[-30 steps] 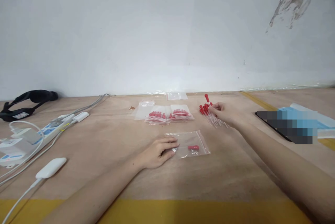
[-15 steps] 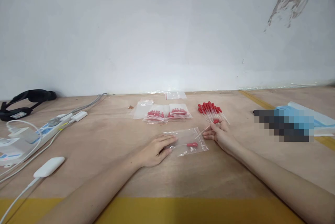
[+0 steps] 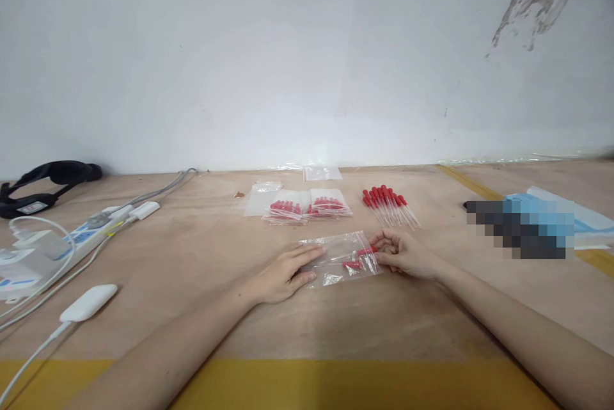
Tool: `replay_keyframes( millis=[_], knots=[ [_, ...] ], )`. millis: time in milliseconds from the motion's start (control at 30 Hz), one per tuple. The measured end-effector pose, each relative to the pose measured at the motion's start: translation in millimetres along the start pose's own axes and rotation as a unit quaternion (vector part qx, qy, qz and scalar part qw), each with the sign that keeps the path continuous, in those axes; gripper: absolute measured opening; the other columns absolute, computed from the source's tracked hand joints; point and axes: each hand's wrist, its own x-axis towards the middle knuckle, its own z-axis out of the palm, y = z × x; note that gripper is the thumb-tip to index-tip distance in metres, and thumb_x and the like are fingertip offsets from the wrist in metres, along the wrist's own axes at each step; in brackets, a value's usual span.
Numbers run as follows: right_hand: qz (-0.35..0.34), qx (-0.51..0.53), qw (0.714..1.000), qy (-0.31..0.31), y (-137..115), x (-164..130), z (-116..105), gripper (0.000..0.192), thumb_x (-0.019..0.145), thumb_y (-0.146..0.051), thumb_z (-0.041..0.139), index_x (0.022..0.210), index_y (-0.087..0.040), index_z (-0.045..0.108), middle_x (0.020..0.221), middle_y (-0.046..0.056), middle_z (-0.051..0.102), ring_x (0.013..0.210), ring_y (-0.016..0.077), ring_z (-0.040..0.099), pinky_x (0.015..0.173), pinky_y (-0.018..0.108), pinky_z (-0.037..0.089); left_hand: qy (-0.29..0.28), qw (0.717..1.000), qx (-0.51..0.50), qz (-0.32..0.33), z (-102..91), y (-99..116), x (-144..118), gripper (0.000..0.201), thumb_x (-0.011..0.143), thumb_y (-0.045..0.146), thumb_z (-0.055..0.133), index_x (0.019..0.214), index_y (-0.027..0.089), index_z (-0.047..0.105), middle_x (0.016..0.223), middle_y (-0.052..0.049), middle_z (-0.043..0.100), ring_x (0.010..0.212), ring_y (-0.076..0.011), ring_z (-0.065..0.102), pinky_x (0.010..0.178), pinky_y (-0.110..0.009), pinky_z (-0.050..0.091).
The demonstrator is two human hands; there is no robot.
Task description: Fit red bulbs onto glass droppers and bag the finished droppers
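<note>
A clear zip bag [image 3: 341, 243] lies flat on the table, its zip end toward the right. My left hand [image 3: 288, 274] rests over the bag's left end, fingers stretched out and lying flat. One dropper with a red bulb [image 3: 352, 265] is inside the bag. At the bag's mouth, my right hand [image 3: 400, 253] pinches the red bulb of a second dropper [image 3: 367, 251], whose thin stem lies within the bag. Beyond my right hand, several more red-bulbed droppers [image 3: 384, 197] lie fanned out side by side.
Two stacks of filled bags [image 3: 286, 208] lie in the middle, near flat bags [image 3: 263, 197] and another by the wall [image 3: 322, 173]. At left are a power strip [image 3: 89, 237], cables, a white plug-like piece [image 3: 89, 302] and a black headset [image 3: 52, 173]. Blue masks [image 3: 537, 205] lie right.
My right hand has moved slightly nearer to me, sliding the second dropper leftward into the bag until its bulb reached the mouth. My left hand has stayed on the bag.
</note>
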Motion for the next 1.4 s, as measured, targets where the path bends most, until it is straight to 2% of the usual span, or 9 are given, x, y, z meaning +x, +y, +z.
replay_keyframes(
  millis=[233, 400, 567, 767, 933, 1033, 1167, 1300, 1400],
  knots=[
    [-0.021, -0.097, 0.995, 0.017, 1, 8, 18, 0.035, 0.065, -0.046, 0.062, 0.08, -0.014, 0.061, 0.044, -0.007, 0.043, 0.04, 0.0056, 0.035, 0.039, 0.018, 0.024, 0.014, 1.0, 0.004, 0.012, 1.0, -1, 0, 0.046, 0.088, 0.031, 0.04, 0.132, 0.027, 0.029, 0.134, -0.003, 0.038, 0.123, -0.0197, 0.034, 0.102, -0.041, 0.029],
    [-0.134, -0.178, 0.975, -0.011, -3, 10, 16, 0.029, 0.073, -0.044, 0.054, 0.075, -0.018, 0.068, 0.073, 0.003, 0.057, 0.064, 0.0118, 0.05, 0.058, 0.023, 0.04, 0.005, 1.0, 0.01, 0.002, 3.0, -3, 1, 0.043, 0.088, 0.033, 0.039, 0.13, 0.023, 0.035, 0.135, -0.005, 0.037, 0.124, -0.0191, 0.034, 0.103, -0.039, 0.028],
    [-0.177, -0.21, 0.957, -0.095, -10, 7, 3, 0.027, 0.08, -0.037, 0.046, 0.087, -0.024, 0.069, 0.089, 0.004, 0.057, 0.084, 0.0156, 0.051, 0.078, 0.029, 0.04, 0.004, 1.0, 0.004, 0.01, 4.3, -6, 1, 0.041, 0.088, 0.032, 0.039, 0.128, 0.022, 0.039, 0.136, -0.005, 0.035, 0.125, -0.0187, 0.032, 0.105, -0.038, 0.026],
    [-0.119, -0.214, 0.969, 0.034, -1, 7, 10, 0.026, 0.074, -0.039, 0.053, 0.074, -0.018, 0.068, 0.061, 0.001, 0.054, 0.052, 0.0095, 0.044, 0.049, 0.022, 0.035, 0.004, 1.0, 0.008, 0.012, 3.6, -6, 1, 0.041, 0.088, 0.032, 0.039, 0.128, 0.023, 0.038, 0.135, -0.004, 0.036, 0.125, -0.0189, 0.032, 0.105, -0.039, 0.025],
    [-0.075, -0.167, 0.982, -0.048, -4, 6, 8, 0.028, 0.074, -0.039, 0.051, 0.08, -0.016, 0.066, 0.061, -0.001, 0.057, 0.051, 0.0089, 0.045, 0.049, 0.021, 0.034, -0.002, 1.0, 0.018, 0.008, 3.1, -5, 0, 0.042, 0.088, 0.032, 0.039, 0.129, 0.023, 0.037, 0.135, -0.004, 0.036, 0.124, -0.0184, 0.032, 0.105, -0.039, 0.024],
    [-0.042, -0.209, 0.974, 0.076, -6, 15, -13, 0.025, 0.07, -0.038, 0.054, 0.077, -0.015, 0.064, 0.068, 0.002, 0.062, 0.058, 0.0116, 0.051, 0.054, 0.022, 0.038, 0.001, 1.0, 0.013, 0.008, 3.2, -5, 0, 0.042, 0.088, 0.033, 0.04, 0.129, 0.024, 0.037, 0.135, -0.004, 0.036, 0.124, -0.0193, 0.033, 0.105, -0.04, 0.024],
    [-0.023, -0.352, 0.896, 0.271, -6, 43, -46, 0.014, 0.065, -0.03, 0.056, 0.066, -0.016, 0.058, 0.061, 0.002, 0.06, 0.057, 0.0134, 0.053, 0.054, 0.023, 0.037, 0.009, 1.0, 0.008, 0.012, 1.9, -4, 0, 0.044, 0.087, 0.032, 0.041, 0.131, 0.025, 0.034, 0.133, -0.003, 0.04, 0.123, -0.0188, 0.034, 0.104, -0.038, 0.026],
    [0.009, -0.435, 0.845, 0.311, -12, 71, -54, 0.014, 0.064, -0.031, 0.056, 0.062, -0.017, 0.056, 0.067, 0.005, 0.062, 0.063, 0.0163, 0.056, 0.053, 0.024, 0.035, 0.005, 1.0, 0.016, 0.012, 0.9, -2, 0, 0.043, 0.088, 0.031, 0.04, 0.13, 0.024, 0.035, 0.132, -0.003, 0.042, 0.122, -0.0178, 0.036, 0.104, -0.038, 0.027],
    [0.054, -0.451, 0.838, 0.303, -17, 85, -43, 0.017, 0.062, -0.033, 0.058, 0.056, -0.017, 0.055, 0.067, 0.008, 0.063, 0.062, 0.0189, 0.056, 0.05, 0.025, 0.032, -0.003, 1.0, 0.022, 0.009, 1.9, -2, -2, 0.041, 0.088, 0.031, 0.04, 0.128, 0.024, 0.039, 0.132, -0.003, 0.042, 0.122, -0.0164, 0.036, 0.105, -0.035, 0.026]
  ],
)
